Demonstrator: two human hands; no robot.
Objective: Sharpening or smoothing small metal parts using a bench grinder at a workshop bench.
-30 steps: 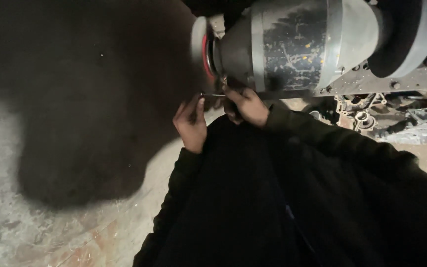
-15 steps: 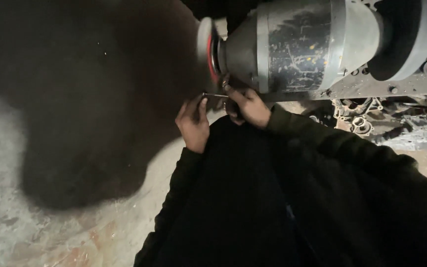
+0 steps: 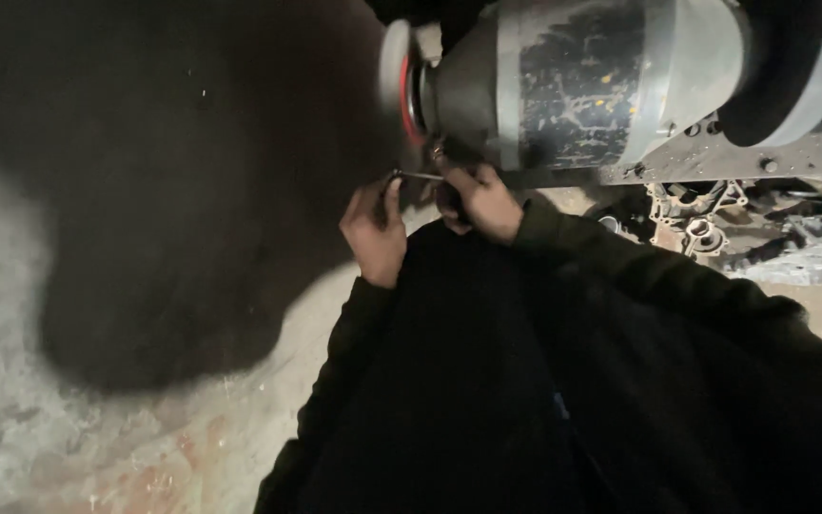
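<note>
The big grey motor housing [image 3: 611,86] is filling the upper right, and both hands are working just under its left end. The left hand [image 3: 375,228] is pinching the outer end of a thin metal rod [image 3: 418,175], probably a key or small wrench; the right hand [image 3: 482,200] is closing on its inner end beside the red-ringed disc [image 3: 401,81]. Keeping the rod level and seated looks wise. Dark sleeves [image 3: 620,276] and deep shadow are hiding the fastener; loose metal parts [image 3: 701,224] are lying below the housing's right.

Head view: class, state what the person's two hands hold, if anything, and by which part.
A thin metal rod, held under the grey machine: left hand at its left end, right hand at its right end.
</note>
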